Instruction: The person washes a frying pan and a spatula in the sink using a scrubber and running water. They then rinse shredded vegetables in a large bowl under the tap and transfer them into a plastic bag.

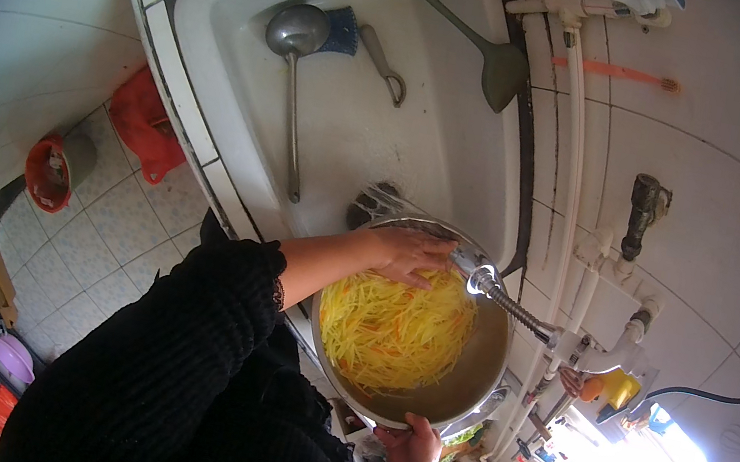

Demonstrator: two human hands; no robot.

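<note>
A round metal basin [494, 360] holds pale-yellow vegetable shreds [389, 331] with a few orange strips among them. It tilts over the near end of a white ceramic sink [357, 132], and water runs from its far rim beside the dark drain [375, 204]. My left hand [410, 253] lies flat across the shreds at that rim, fingers extended, under the chrome faucet spout [475, 268]. On the opposite rim, my right hand [410, 446] grips the basin, thumb on top. The fingers beneath are partly hidden.
In the sink lie a metal ladle [299, 33], a blue scouring pad [341, 31] and a peeler [384, 66]. A green spatula [502, 69] leans on the sink's wall side. Pipes [575, 119] run along the tiled wall. A red-rimmed bucket [49, 174] stands on the floor.
</note>
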